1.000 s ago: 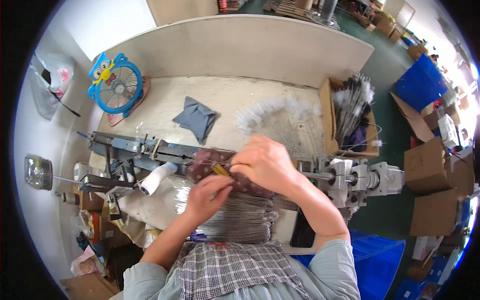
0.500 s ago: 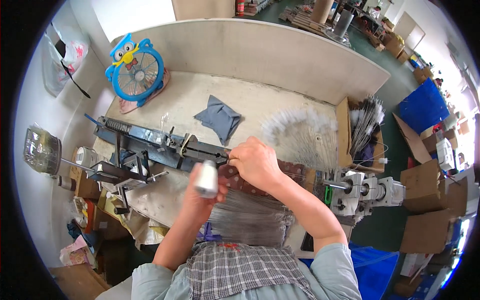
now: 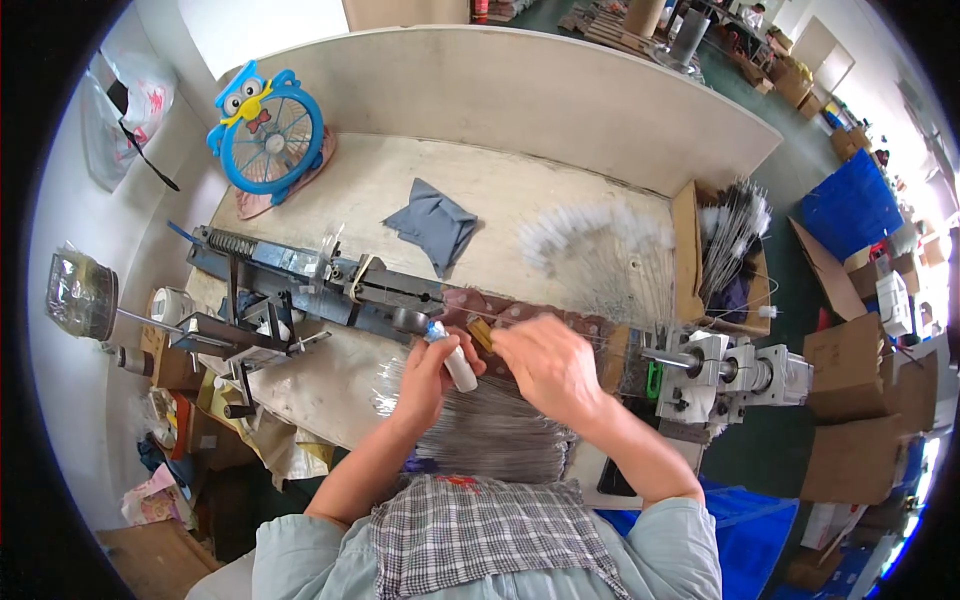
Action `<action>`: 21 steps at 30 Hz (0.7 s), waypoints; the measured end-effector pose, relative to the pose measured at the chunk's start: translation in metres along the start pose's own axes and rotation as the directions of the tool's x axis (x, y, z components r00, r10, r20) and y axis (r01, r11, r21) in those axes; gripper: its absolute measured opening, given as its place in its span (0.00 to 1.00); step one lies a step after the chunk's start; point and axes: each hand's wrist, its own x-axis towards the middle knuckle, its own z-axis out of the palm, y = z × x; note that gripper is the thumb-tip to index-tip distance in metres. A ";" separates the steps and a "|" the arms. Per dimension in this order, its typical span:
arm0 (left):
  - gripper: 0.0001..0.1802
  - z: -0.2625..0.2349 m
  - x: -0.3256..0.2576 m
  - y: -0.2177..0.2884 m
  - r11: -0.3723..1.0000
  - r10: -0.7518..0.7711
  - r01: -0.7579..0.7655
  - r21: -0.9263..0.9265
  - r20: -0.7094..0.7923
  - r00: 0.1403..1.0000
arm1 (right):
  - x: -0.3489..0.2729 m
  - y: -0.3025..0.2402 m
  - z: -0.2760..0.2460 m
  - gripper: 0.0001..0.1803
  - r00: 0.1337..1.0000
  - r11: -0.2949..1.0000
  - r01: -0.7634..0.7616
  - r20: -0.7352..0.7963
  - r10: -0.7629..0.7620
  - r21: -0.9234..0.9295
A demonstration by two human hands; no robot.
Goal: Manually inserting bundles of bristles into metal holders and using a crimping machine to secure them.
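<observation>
My left hand (image 3: 430, 375) is closed around a small white bottle (image 3: 460, 370) with a blue tip, held at a tilt near the end of a long dark metal jig (image 3: 330, 285). My right hand (image 3: 555, 370) has its fingers curled together, slightly smeared by motion, over a brown spotted cloth (image 3: 500, 308). A thin wire seems to run toward its fingers, but what they hold is too small to make out. Between the hands lies a yellowish block (image 3: 481, 334). A thick bundle of thin grey wires (image 3: 500, 435) lies just in front of me, below both hands.
White-tipped wires (image 3: 600, 245) are spread at the back right, beside a cardboard box (image 3: 686, 260) with more wires. A motor-like machine (image 3: 735, 380) stands at the right. A grey cloth (image 3: 433, 225) and blue fan (image 3: 270, 145) sit behind the jig; a cranked metal frame (image 3: 240, 345) stands left.
My right hand has moved right and toward me, away from the jig's end. My left hand has shifted right and turned the bottle, so its blue tip now shows.
</observation>
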 end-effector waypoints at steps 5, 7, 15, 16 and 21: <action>0.10 -0.008 0.003 0.010 0.762 0.073 -0.079 0.643 0.035 0.997 | -0.022 0.017 0.034 0.14 0.996 0.996 -0.083 -0.013 0.083 0.019; 0.10 -0.012 0.005 0.013 0.674 0.131 -0.148 0.724 0.080 0.988 | -0.020 0.028 0.054 0.14 0.984 0.988 -0.155 0.086 0.153 0.010; 0.16 -0.129 -0.016 0.035 0.997 -0.016 0.040 0.065 -0.338 0.941 | -0.012 0.014 0.026 0.09 0.975 0.981 -0.131 0.197 0.102 0.142; 0.16 -0.160 -0.020 0.034 0.997 -0.074 0.055 -0.062 -0.355 0.932 | -0.012 0.011 0.025 0.09 0.975 0.982 -0.120 0.203 0.088 0.147; 0.12 -0.181 -0.032 0.056 0.975 -0.169 0.069 -0.210 -0.510 0.844 | -0.009 0.007 0.027 0.10 0.952 0.972 -0.154 0.290 0.099 0.175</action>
